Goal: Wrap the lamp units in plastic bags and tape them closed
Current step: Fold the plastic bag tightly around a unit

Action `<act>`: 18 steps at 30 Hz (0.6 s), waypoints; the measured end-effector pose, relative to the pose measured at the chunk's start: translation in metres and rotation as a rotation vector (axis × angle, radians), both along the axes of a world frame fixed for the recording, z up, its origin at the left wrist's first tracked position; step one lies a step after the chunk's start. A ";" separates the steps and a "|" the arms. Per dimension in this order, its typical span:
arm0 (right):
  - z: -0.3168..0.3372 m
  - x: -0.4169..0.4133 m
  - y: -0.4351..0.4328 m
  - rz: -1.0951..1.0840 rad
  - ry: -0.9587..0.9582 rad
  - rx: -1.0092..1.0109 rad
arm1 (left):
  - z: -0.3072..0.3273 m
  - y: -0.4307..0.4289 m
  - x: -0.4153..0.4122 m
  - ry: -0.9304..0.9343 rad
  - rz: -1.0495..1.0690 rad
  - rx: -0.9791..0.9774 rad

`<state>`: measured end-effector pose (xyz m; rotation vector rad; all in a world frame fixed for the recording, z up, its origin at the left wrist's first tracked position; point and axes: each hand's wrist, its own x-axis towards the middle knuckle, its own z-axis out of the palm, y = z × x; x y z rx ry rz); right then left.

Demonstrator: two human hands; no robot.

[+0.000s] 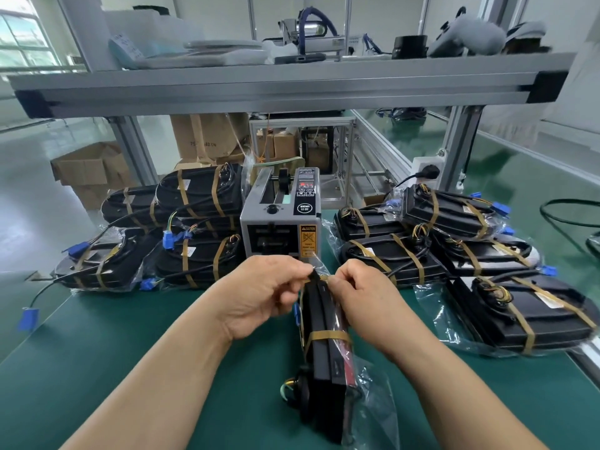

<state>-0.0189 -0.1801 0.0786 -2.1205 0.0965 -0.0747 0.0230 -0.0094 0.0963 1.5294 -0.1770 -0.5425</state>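
A black lamp unit point(321, 358) stands on edge on the green mat in front of me, inside a clear plastic bag point(373, 404). One brown tape band point(328, 336) circles its middle. My left hand point(263, 293) and my right hand point(360, 293) both pinch the far top end of the unit, where a second strip of brown tape and the bag's edge show between the fingertips. Coloured wires stick out at the near end.
A grey tape dispenser point(281, 219) stands just behind my hands. Stacks of bagged, taped lamp units lie to the left point(181, 241) and to the right point(454, 241). An aluminium shelf point(292, 82) spans overhead. A black cable point(565, 216) loops at the far right.
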 end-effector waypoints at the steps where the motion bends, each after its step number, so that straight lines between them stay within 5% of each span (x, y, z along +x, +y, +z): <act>1: 0.000 0.000 0.000 0.001 0.003 0.009 | 0.001 -0.002 -0.002 -0.024 -0.013 0.056; 18: 0.003 -0.001 0.000 0.028 0.017 0.029 | 0.015 -0.005 0.013 -0.056 -0.148 0.352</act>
